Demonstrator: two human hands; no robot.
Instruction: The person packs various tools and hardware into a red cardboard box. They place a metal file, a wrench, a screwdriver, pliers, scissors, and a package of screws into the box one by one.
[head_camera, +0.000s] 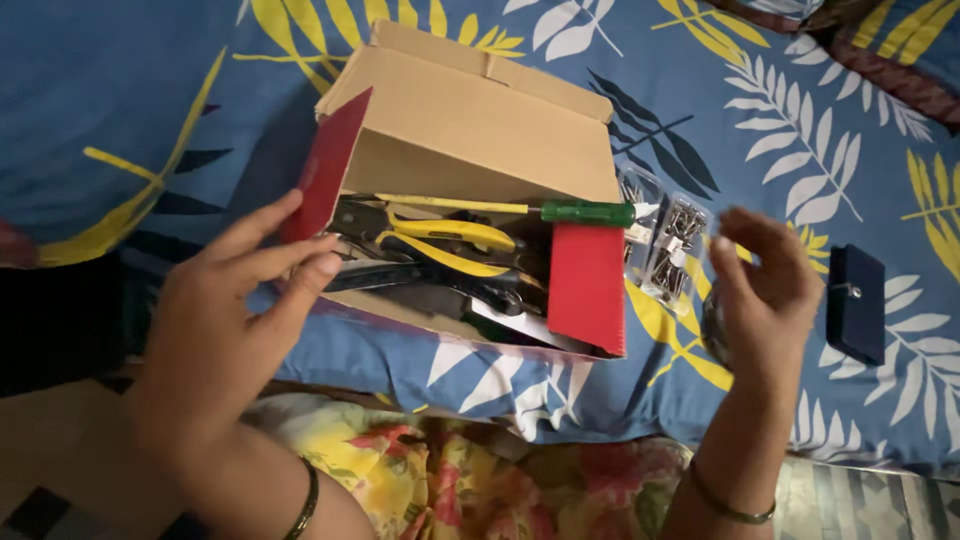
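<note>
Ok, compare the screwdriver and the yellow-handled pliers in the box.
The screwdriver is one straight piece with a green grip and yellow shaft; the yellow-handled pliers have two curved yellow grips and dark metal jaws. The screwdriver lies across the top, the pliers lower down. Both lie in the cardboard box.

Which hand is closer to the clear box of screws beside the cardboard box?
Right. The right hand hovers just right of the clear screw box; the left hand is across the cardboard box.
</note>
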